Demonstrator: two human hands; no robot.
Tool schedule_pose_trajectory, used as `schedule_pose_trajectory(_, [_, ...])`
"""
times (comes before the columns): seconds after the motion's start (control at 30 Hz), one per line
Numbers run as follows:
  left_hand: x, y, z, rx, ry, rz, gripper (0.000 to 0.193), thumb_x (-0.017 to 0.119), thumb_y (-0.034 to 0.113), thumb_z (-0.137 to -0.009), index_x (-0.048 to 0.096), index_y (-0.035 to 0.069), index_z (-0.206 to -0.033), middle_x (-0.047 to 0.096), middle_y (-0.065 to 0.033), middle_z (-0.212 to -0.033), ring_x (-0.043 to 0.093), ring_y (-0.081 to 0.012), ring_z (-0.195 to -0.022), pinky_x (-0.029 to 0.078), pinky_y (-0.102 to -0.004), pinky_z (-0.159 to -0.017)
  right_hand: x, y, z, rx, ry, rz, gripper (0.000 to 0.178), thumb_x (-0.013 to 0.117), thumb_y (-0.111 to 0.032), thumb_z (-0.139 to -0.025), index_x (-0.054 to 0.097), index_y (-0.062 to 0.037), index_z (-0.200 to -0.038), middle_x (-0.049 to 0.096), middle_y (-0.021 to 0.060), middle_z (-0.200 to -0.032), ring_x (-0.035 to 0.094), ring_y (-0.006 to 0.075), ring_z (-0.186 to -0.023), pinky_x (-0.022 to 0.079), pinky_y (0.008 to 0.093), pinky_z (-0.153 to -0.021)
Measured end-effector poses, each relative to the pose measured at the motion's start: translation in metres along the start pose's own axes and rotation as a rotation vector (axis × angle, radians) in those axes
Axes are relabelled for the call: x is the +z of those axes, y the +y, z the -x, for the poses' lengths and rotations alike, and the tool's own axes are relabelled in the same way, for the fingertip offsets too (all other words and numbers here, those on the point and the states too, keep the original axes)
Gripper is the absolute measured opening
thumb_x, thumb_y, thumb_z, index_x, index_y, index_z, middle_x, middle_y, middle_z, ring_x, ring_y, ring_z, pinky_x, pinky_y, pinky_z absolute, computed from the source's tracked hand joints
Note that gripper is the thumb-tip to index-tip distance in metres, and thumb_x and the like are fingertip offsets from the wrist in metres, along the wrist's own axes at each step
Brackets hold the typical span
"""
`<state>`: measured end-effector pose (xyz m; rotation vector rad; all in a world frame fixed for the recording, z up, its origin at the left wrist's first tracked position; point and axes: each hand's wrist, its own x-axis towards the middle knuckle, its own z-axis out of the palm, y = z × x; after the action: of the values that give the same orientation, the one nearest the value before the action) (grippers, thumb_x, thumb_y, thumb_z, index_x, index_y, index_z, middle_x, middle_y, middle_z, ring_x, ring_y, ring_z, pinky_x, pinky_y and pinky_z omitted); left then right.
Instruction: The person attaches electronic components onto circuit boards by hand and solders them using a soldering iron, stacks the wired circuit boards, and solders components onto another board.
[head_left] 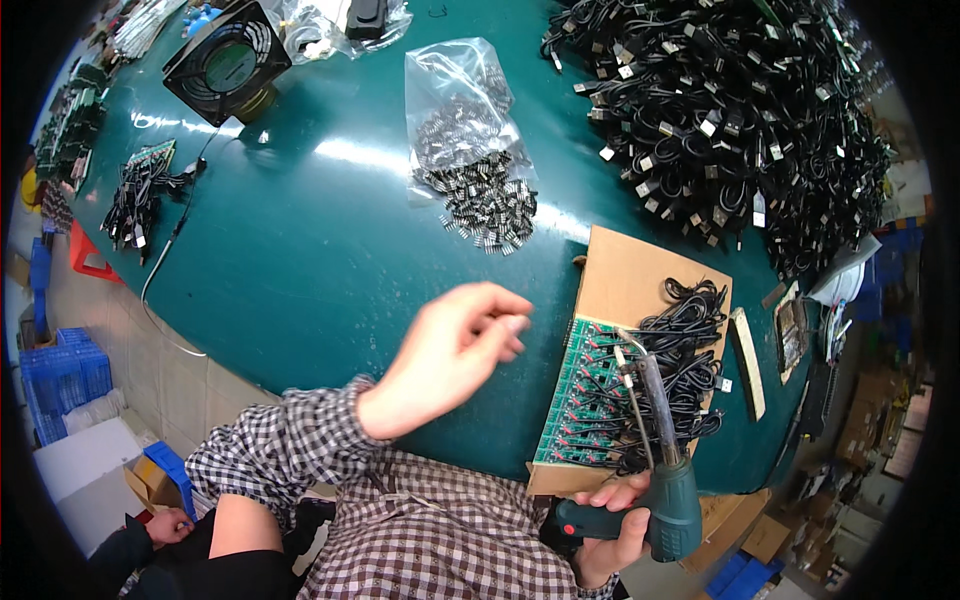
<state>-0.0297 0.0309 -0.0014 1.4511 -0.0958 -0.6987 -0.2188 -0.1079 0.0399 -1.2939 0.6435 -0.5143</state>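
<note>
Gripping the handle of a green soldering gun (675, 512), the right hand (615, 525) holds it at about 4:30 from the middle of the view. Near the middle, the left hand (455, 345) hovers over the surface (330, 280), loosely curled; blur hides whether it pinches anything small. The step in hand looks like soldering leads on the green circuit boards (570, 405), which lie on cardboard (640, 270) with black cables (690, 330) toward 3 o'clock. My judgement is that the next move calls for a steady tip on one joint, clear of neighbouring wires. The gun's long metal barrel runs from 5:30 to 11:30, its bent tip pointing toward 10:30 above the boards; contact cannot be told. Its handle extends toward 9 o'clock.
</note>
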Motion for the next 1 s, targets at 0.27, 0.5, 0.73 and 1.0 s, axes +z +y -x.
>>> schedule_pose_trajectory(0.27, [-0.023, 0.019, -0.047, 0.633, 0.277, -1.028, 0.014, 0.064, 0.007, -0.072, 0.055, 0.002, -0.081, 0.049, -0.0091, -0.081, 0.053, -0.0237, -0.076, 0.044, -0.0308, -0.065, 0.007, -0.005, -0.006, 0.014, -0.07, 0.006, 0.043, 0.054, -0.033, -0.085, 0.04, 0.0022, -0.105, 0.044, 0.0062, -0.072, 0.052, 0.0158, -0.067, 0.055, 0.0319, -0.056])
schedule_pose_trajectory(0.5, [-0.015, 0.009, -0.046, 0.671, 0.232, -1.299, 0.011, 0.057, 0.004, -0.076, 0.048, -0.001, -0.079, 0.044, -0.0132, -0.079, 0.05, -0.028, -0.074, 0.043, -0.0357, -0.066, 0.004, -0.007, -0.006, 0.001, -0.043, 0.015, 0.045, 0.052, -0.036, -0.085, 0.04, 0.0029, -0.104, 0.044, 0.0069, -0.072, 0.053, 0.0169, -0.069, 0.055, 0.0315, -0.055])
schedule_pose_trajectory(0.73, [-0.018, 0.012, -0.051, 0.73, 0.233, -1.316, 0.01, 0.057, 0.003, -0.075, 0.048, 0.0, -0.078, 0.045, -0.0124, -0.076, 0.05, -0.0279, -0.069, 0.044, -0.0353, -0.063, 0.004, -0.008, -0.007, -0.008, -0.042, 0.009, 0.045, 0.052, -0.034, -0.085, 0.04, 0.0041, -0.105, 0.046, 0.0084, -0.075, 0.055, 0.0185, -0.072, 0.056, 0.0316, -0.055])
schedule_pose_trajectory(1.0, [0.0, 0.028, -0.003, 0.42, 0.123, -0.256, 0.008, 0.059, 0.008, -0.084, 0.054, 0.002, -0.085, 0.05, 0.0034, -0.076, 0.043, -0.0014, -0.06, 0.034, -0.0169, -0.049, 0.017, -0.016, -0.012, -0.012, -0.086, -0.012, 0.042, 0.058, -0.024, -0.082, 0.041, 0.0039, -0.109, 0.049, 0.0112, -0.087, 0.058, 0.0219, -0.08, 0.056, 0.0319, -0.06])
